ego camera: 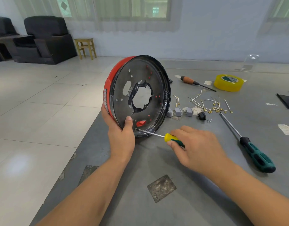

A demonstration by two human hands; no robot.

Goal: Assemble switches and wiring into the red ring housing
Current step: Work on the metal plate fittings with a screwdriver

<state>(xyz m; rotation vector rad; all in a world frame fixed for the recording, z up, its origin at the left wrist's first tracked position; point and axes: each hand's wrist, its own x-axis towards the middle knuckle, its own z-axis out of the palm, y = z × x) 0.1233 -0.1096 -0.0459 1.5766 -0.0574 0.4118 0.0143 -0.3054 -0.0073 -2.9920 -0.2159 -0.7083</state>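
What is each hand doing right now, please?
Left hand: grips the red ring housing, tilted on edge.
Right hand: holds the yellow-handled screwdriver, tip at the housing's lower rim.

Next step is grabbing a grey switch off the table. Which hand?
Right, probably. The grey switches lie on the right hand's side, though it must first put down the yellow screwdriver. The left hand is propping the red ring housing on edge.
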